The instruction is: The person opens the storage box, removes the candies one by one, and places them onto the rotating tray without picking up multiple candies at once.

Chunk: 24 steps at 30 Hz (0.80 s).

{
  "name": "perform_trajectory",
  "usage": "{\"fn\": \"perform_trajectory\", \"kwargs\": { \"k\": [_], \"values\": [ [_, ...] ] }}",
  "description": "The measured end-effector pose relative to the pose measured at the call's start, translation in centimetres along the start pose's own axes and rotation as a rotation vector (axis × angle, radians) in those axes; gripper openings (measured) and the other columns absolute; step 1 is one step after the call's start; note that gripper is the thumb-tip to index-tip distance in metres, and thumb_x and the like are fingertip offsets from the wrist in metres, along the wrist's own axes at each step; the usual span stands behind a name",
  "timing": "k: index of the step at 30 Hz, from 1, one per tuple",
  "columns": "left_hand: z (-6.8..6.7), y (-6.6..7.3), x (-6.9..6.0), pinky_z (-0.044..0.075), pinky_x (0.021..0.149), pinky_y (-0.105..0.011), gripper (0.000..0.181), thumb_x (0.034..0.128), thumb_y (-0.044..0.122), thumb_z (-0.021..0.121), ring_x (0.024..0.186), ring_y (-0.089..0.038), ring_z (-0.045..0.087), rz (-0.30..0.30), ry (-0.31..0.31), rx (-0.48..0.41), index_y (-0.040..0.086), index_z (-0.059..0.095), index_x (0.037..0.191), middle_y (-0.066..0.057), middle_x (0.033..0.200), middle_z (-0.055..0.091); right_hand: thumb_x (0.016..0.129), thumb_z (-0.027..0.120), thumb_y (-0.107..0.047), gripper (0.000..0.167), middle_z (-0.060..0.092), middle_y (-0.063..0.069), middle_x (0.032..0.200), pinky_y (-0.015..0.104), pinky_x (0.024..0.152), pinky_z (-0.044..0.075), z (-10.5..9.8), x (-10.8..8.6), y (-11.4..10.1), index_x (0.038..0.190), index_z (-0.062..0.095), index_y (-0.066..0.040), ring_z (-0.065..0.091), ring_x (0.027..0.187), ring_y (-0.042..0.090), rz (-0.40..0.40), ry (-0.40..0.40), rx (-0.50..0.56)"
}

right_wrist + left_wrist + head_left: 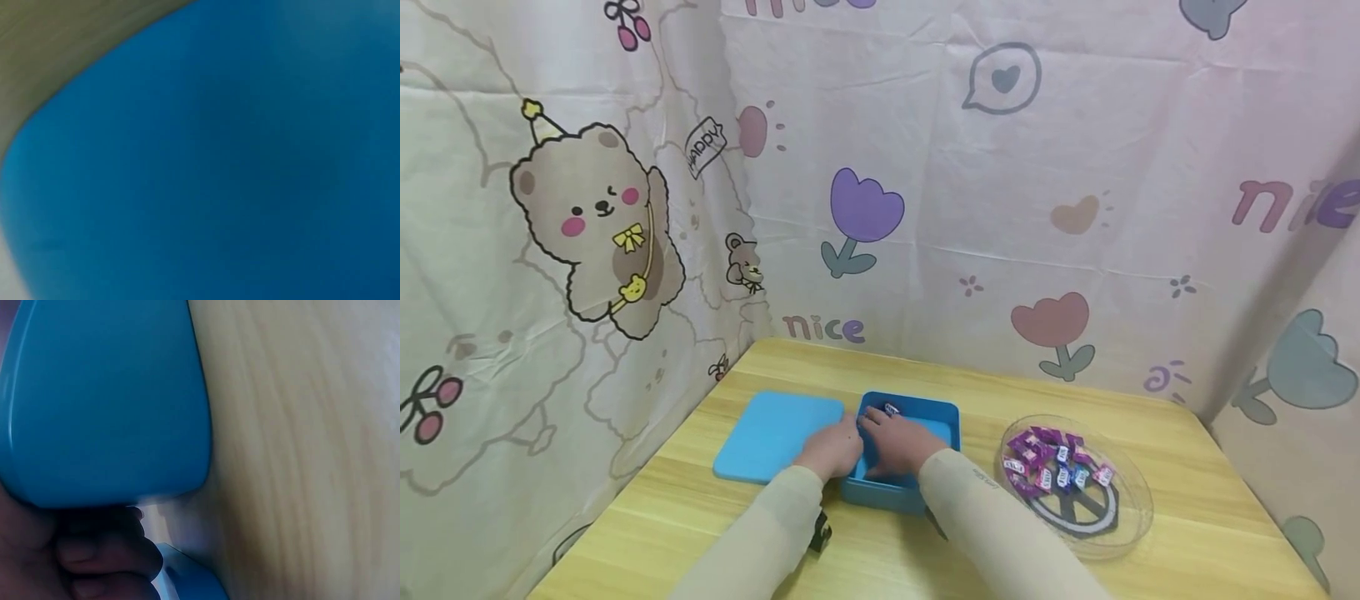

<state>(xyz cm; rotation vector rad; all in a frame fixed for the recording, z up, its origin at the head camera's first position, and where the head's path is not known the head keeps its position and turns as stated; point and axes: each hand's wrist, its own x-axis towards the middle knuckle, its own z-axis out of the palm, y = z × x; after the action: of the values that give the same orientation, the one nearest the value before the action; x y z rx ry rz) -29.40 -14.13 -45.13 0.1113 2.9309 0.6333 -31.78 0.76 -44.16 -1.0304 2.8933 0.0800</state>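
A blue open box (891, 496) stands on the wooden table in the head view. My left hand (837, 447) grips its left side wall; in the left wrist view, curled fingers (109, 559) lie against the outside of the box (106, 406). My right hand (897, 442) reaches down into the box, its fingers extended toward the left wall and its thumb apart. A small wrapped candy (891, 409) lies inside, just beyond those fingers. The right palm is hidden. Only the blurred blue wall (206, 162) fills most of the right wrist view.
A flat light-blue lid (778, 433) lies left of the box, beside the left hand. To the right, a round clear tray (1131, 521) holds several purple, pink and blue wrapped candies (1045, 458). Printed curtains (940, 208) stand behind and beside the table (1217, 500).
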Motion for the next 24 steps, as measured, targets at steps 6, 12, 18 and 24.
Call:
{"fn": "perform_trajectory", "kwargs": {
  "k": [6,12,18,24],
  "values": [
    [-0.1,0.4,-0.1,0.047,0.099,-0.052,0.057,0.105,0.018,0.042,0.125,-0.031,0.055,-0.005,-0.003,-0.03,-0.009,0.03,0.153,-0.023,0.149,0.049,0.084,0.077,-0.057,0.089,0.042,0.0,0.158,0.046,0.112,0.038,-0.1,0.2,0.0,0.157,0.041,-0.019,0.039,0.143,0.027,0.029,-0.04,0.063],
    [-0.3,0.6,-0.2,0.05,0.087,-0.047,0.056,0.1046,0.019,0.042,0.103,-0.028,0.058,-0.013,0.011,-0.01,-0.009,0.032,0.152,-0.022,0.143,0.054,0.09,0.076,-0.044,0.071,0.053,-0.001,0.149,0.045,0.111,0.039,-0.5,0.0,0.0,0.152,0.05,-0.023,0.046,0.138,0.025,0.004,-0.025,0.096],
    [-0.2,0.3,-0.4,0.049,0.085,-0.046,0.057,0.1044,0.018,0.042,0.1,-0.028,0.057,-0.013,0.015,-0.016,-0.009,0.03,0.154,-0.023,0.146,0.051,0.094,0.073,-0.021,0.04,0.067,-0.001,0.129,0.04,0.105,0.046,-0.4,-0.1,0.2,0.134,0.067,-0.021,0.06,0.122,0.02,-0.023,0.004,0.119],
    [-0.1,0.1,-0.3,0.046,0.101,-0.053,0.06,0.105,0.021,0.04,0.11,-0.028,0.056,-0.054,0.007,-0.043,-0.006,0.026,0.156,-0.021,0.152,0.045,0.098,0.068,-0.013,0.023,0.071,-0.002,0.11,0.037,0.099,0.051,-0.1,-0.8,0.7,0.12,0.074,-0.018,0.065,0.107,0.017,-0.015,0.017,0.137]
  ]
}}
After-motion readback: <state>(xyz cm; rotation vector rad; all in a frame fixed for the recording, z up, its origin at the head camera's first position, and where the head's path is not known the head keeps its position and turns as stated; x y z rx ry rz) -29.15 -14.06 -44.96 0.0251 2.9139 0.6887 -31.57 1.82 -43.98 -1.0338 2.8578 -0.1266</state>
